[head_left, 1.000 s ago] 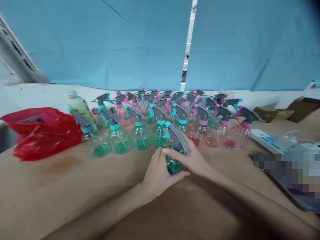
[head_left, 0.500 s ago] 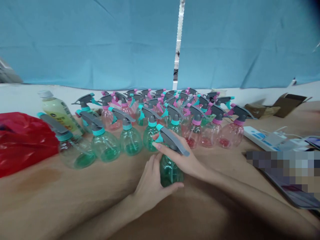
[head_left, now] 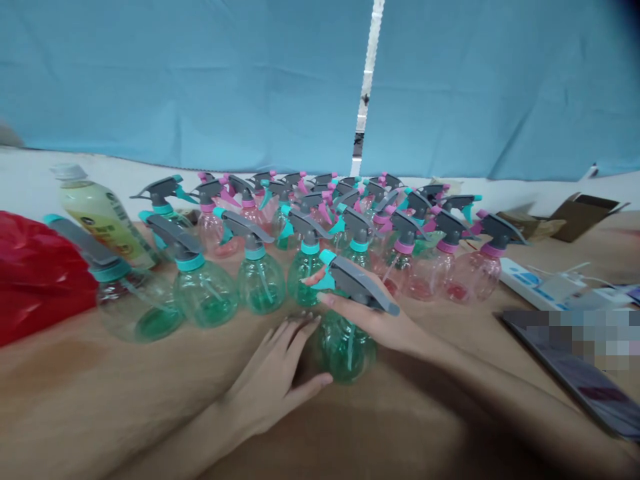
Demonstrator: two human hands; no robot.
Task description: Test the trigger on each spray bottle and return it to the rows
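A green spray bottle [head_left: 347,347] with a grey trigger head stands on the brown table [head_left: 100,400] in front of me. My right hand [head_left: 373,317] is wrapped round its neck, just under the trigger head. My left hand [head_left: 275,377] rests on the table just left of the bottle with its fingers stretched out, the thumb reaching toward the bottle's base. Behind them stands a crowd of green spray bottles [head_left: 257,280] and pink spray bottles [head_left: 473,267] in rows.
A red plastic bag [head_left: 35,277] lies at the far left, with a yellowish drink bottle [head_left: 103,217] behind it. A white power strip [head_left: 537,283] and a dark flat device [head_left: 580,377] lie at the right. Cardboard pieces [head_left: 580,217] sit at the back right before a blue cloth wall.
My left hand has let go of the green bottle's body and opened beside it. My right hand kept its hold on the neck. The camera view shifted slightly.
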